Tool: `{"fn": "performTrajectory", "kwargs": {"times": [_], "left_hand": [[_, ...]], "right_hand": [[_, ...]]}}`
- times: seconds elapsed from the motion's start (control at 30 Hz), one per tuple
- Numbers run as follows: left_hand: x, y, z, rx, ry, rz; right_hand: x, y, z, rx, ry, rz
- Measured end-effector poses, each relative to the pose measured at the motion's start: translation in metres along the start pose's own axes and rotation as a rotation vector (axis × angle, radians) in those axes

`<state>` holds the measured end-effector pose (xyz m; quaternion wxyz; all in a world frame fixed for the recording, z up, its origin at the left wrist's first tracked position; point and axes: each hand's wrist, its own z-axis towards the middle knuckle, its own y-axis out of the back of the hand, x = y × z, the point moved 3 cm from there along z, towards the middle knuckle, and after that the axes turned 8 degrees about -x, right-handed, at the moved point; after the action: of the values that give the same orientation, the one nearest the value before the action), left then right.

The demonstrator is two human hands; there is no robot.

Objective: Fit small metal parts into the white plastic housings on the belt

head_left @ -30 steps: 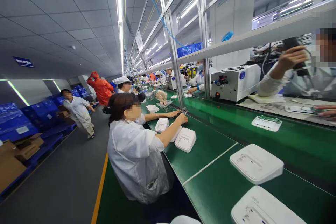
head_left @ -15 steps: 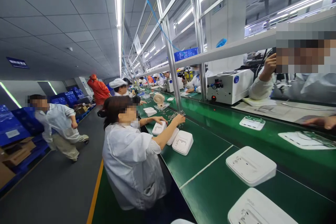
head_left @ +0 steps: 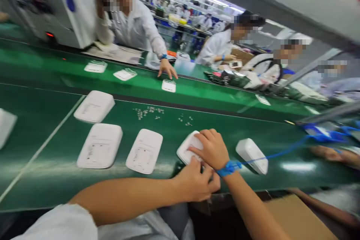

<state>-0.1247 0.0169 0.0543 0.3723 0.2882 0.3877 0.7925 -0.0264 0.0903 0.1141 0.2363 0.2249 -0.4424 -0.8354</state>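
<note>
My right hand (head_left: 212,148), with a blue strap on its wrist, grips a white plastic housing (head_left: 185,149) from above. Its thumb lies across the top and the fingers wrap over the far side. Close against the housing's near edge is my left hand (head_left: 195,182), its fingers curled in a pinch; whatever they hold is hidden. To the left lie more white housings, one nearest (head_left: 144,152), then another (head_left: 100,146) and one behind it (head_left: 94,107). A further white housing (head_left: 252,155) rests to the right of my hands.
Small loose parts (head_left: 150,111) lie scattered on the green bench (head_left: 59,183). Beyond runs a green belt (head_left: 146,82) carrying white panels with circuit boards (head_left: 168,85). A co-worker's hand (head_left: 168,69) reaches to one. A blue coiled cord (head_left: 292,146) stretches right from my wrist strap.
The view has swung right and down, from the aisle and the neighbouring co-worker to my own stretch of bench. Both my hands, out of sight before, now show at the white housing.
</note>
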Motion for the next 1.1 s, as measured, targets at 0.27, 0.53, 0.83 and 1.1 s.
{"fn": "performTrajectory", "kwargs": {"times": [0.27, 0.53, 0.83, 1.1], "left_hand": [[-0.013, 0.009, 0.006, -0.222, -0.11, 0.108], [-0.022, 0.003, 0.003, -0.179, -0.09, 0.097], [-0.026, -0.003, 0.001, -0.12, -0.094, 0.083], [-0.028, 0.036, 0.0, -0.23, -0.183, 0.252]], "right_hand": [[-0.007, 0.006, -0.01, 0.084, -0.035, -0.004], [-0.004, 0.006, -0.013, 0.033, 0.008, 0.07], [-0.006, -0.007, -0.025, 0.023, -0.218, 0.147], [0.015, -0.004, -0.017, 0.119, -0.115, 0.121]]}}
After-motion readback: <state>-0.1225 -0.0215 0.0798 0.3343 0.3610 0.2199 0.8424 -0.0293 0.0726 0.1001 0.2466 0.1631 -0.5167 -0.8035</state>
